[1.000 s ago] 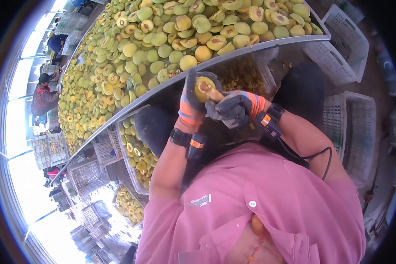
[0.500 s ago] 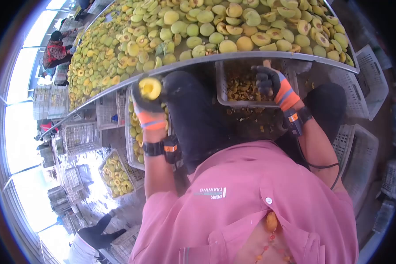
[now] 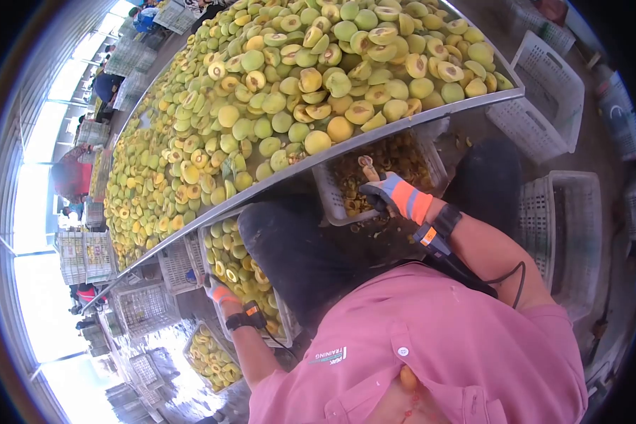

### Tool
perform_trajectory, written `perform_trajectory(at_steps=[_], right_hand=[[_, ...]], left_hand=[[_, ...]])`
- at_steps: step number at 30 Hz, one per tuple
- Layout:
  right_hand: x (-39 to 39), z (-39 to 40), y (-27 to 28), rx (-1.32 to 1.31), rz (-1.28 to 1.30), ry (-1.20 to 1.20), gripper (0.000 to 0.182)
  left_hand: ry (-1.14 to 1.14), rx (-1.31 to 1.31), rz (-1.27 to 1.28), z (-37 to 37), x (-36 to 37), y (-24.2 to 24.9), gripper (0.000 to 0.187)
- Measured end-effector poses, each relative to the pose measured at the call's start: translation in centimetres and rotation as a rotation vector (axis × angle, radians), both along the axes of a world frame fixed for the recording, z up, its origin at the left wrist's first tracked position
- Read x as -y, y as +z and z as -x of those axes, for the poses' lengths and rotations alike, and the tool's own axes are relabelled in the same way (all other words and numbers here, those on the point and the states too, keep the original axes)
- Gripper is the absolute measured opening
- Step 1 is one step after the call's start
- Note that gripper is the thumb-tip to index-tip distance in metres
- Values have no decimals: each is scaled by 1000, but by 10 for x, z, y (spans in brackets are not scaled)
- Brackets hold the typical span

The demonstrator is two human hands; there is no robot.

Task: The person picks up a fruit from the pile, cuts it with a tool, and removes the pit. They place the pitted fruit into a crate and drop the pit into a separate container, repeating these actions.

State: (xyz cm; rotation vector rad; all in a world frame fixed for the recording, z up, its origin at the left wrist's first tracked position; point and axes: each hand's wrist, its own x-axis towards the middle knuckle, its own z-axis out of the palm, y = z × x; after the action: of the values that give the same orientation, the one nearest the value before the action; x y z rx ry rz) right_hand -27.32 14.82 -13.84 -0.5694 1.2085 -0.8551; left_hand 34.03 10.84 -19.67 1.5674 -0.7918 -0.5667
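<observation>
Fruit-heaped table (image 3: 417, 124), right grip (image 3: 390, 194) clenched round protruding tool (image 3: 367, 167); left grip (image 3: 218, 288) beside crated fruit (image 3: 227, 247), hold unclear

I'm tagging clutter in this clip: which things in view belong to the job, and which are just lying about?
In use, it seems: right hand; handheld tool; left hand; fruit crate; heaped fruit; scrap crate.

Seemingly just lying about: crate at right; crate at upper right.
</observation>
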Motion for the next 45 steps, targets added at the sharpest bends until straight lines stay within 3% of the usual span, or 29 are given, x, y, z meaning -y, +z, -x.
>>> perform_trajectory(at_steps=[3,4,6,7,10,12,14,17,20,21,25,28,31,33,36,37,38,40,42,44,45], right_hand=[[2,3,9,76,8,15,28],[5,4,10,267,-38,-64,26],[10,13,8,649,-136,-228,24],[14,17,-10,635,-94,-225,20],[9,22,3,730,-19,-52,22],[1,18,24,241,-17,-30,30],[-4,23,47,178,-42,-20,29],[-1,26,49,116,-76,-96,25],[-2,26,56,133,89,-145,33],[-3,29,58,152,57,-133,30],[6,32,49,218,112,-395,21],[10,46,57,320,130,-377,33],[7,40,64,243,416,-251,35],[2,35,70,283,366,-230,34],[2,35,63,225,502,-162,28],[3,38,62,176,571,-116,26],[4,38,60,129,638,-70,24],[4,33,62,264,453,-88,22],[3,26,68,299,388,-86,24],[2,15,72,241,444,-76,30],[4,13,69,166,473,-89,33]], left_hand=[[-273,6,-29,139,39,117,28],[-379,25,-20,180,54,143,28],[-587,-15,-24,248,85,171,28],[-643,74,-50,285,96,183,28],[-895,265,-48,370,136,175,28],[-1021,420,-6,434,152,167,31],[-1046,601,-57,490,160,161,41],[-903,1064,82,546,169,145,52],[-875,1117,-44,568,173,139,64],[-880,962,-10,567,170,136,52],[-972,1077,437,534,133,146,47],[-1102,1168,519,511,81,181,47],[-1158,1302,583,495,50,174,55],[-1182,1363,609,486,38,176,60],[-1197,701,263,478,18,181,59],[-1212,440,196,476,13,179,48],[-1235,322,190,473,13,180,46],[-1269,90,169,466,17,181,43],[-1308,44,67,464,30,154,42],[-1072,812,430,469,20,147,42],[-1081,593,316,468,20,144,37]])
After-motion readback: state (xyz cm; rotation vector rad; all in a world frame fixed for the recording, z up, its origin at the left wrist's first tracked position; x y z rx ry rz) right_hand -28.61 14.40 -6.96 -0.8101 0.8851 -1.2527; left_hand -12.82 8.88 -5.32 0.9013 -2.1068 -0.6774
